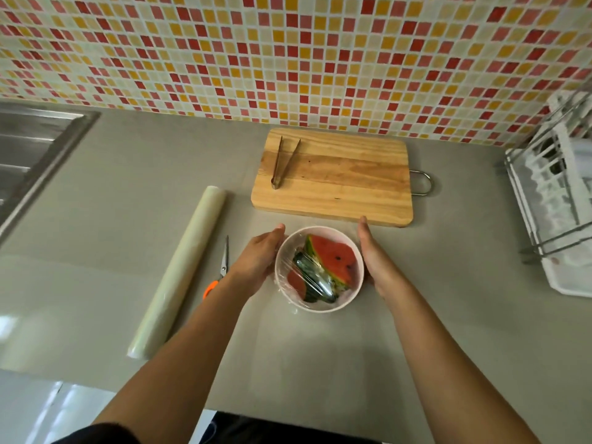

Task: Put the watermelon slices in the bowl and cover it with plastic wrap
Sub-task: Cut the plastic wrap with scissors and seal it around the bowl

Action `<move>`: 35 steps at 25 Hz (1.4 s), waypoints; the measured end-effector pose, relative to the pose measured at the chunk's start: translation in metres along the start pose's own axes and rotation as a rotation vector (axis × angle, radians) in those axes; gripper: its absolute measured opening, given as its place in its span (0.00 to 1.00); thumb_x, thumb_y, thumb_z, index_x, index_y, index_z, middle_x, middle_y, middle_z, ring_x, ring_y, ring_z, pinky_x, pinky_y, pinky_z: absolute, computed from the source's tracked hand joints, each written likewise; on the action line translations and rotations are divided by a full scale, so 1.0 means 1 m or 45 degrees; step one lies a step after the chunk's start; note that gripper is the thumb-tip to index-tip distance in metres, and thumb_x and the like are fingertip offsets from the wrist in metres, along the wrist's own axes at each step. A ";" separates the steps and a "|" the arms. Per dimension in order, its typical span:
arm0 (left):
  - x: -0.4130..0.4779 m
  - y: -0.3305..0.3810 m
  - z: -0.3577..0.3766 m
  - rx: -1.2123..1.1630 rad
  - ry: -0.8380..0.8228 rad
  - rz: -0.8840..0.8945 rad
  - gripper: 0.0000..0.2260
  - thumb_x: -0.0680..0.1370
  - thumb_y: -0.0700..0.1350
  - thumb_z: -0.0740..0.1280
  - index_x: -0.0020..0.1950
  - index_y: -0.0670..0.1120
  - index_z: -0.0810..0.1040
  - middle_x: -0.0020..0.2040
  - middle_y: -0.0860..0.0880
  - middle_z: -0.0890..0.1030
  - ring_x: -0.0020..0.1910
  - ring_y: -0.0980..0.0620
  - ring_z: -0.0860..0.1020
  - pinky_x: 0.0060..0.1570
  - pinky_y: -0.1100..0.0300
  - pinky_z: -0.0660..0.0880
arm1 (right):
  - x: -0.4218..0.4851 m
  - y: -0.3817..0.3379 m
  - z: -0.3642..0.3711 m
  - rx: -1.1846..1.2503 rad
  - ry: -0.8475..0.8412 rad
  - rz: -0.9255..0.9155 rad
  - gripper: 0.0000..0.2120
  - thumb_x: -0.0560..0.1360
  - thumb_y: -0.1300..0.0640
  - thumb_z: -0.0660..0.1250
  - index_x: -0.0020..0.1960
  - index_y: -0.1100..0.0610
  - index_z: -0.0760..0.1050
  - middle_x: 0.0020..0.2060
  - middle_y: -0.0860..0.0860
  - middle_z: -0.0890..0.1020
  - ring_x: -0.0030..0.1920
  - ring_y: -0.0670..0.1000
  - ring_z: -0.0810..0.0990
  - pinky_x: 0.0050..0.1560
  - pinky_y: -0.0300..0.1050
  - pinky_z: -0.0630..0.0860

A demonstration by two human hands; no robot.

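Left hand and right hand, fingers straight, flat against the pink bowl just near of the cutting board, shiny plastic wrap over watermelon slices running far-left to near-right.

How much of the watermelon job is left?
Almost none. Done: the watermelon slices lie in the bowl, with plastic wrap stretched over it. In hand: the left hand and right hand flank the bowl's sides, probably pressing the wrap down. Left: maybe only letting go.
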State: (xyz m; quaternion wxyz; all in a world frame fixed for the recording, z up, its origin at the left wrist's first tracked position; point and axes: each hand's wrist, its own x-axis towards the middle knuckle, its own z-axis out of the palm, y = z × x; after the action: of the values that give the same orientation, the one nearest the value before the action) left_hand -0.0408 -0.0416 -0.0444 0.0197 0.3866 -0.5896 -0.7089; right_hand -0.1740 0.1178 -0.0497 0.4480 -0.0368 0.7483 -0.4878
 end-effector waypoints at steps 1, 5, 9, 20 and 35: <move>0.001 -0.001 -0.001 -0.008 -0.003 -0.002 0.19 0.80 0.55 0.60 0.51 0.40 0.82 0.40 0.41 0.83 0.38 0.45 0.79 0.40 0.54 0.75 | 0.003 -0.005 0.002 0.033 0.023 0.012 0.39 0.65 0.22 0.49 0.48 0.52 0.82 0.45 0.54 0.85 0.50 0.55 0.82 0.59 0.51 0.75; 0.005 -0.003 -0.003 -0.001 0.061 0.020 0.14 0.80 0.51 0.62 0.43 0.42 0.77 0.29 0.50 0.80 0.29 0.51 0.77 0.31 0.59 0.72 | 0.013 -0.006 0.004 0.256 0.270 -0.118 0.16 0.77 0.46 0.61 0.37 0.54 0.76 0.27 0.48 0.81 0.32 0.51 0.79 0.42 0.47 0.75; 0.012 0.000 -0.009 -0.205 0.114 0.005 0.14 0.82 0.46 0.59 0.38 0.43 0.72 0.32 0.45 0.79 0.32 0.48 0.76 0.36 0.57 0.72 | 0.016 -0.003 0.004 0.460 0.409 -0.162 0.10 0.79 0.53 0.60 0.40 0.54 0.71 0.34 0.50 0.80 0.33 0.48 0.78 0.38 0.44 0.75; 0.012 0.011 -0.028 0.170 0.027 -0.145 0.21 0.74 0.63 0.65 0.47 0.44 0.81 0.35 0.49 0.78 0.31 0.53 0.73 0.35 0.60 0.70 | -0.008 -0.005 -0.023 0.657 -0.198 -0.230 0.14 0.73 0.46 0.60 0.57 0.49 0.65 0.66 0.62 0.70 0.61 0.61 0.72 0.64 0.61 0.65; 0.011 0.018 -0.015 0.103 -0.003 0.082 0.14 0.80 0.45 0.63 0.35 0.45 0.72 0.40 0.47 0.81 0.31 0.54 0.71 0.35 0.61 0.71 | -0.005 -0.007 -0.004 0.367 -0.003 -0.298 0.24 0.72 0.35 0.57 0.49 0.53 0.81 0.42 0.48 0.84 0.44 0.49 0.79 0.53 0.51 0.74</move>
State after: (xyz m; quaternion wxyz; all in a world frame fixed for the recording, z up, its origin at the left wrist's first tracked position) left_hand -0.0478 -0.0645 -0.0349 0.0261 0.3671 -0.6300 -0.6839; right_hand -0.1766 0.1193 -0.0404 0.3898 -0.0598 0.6608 -0.6387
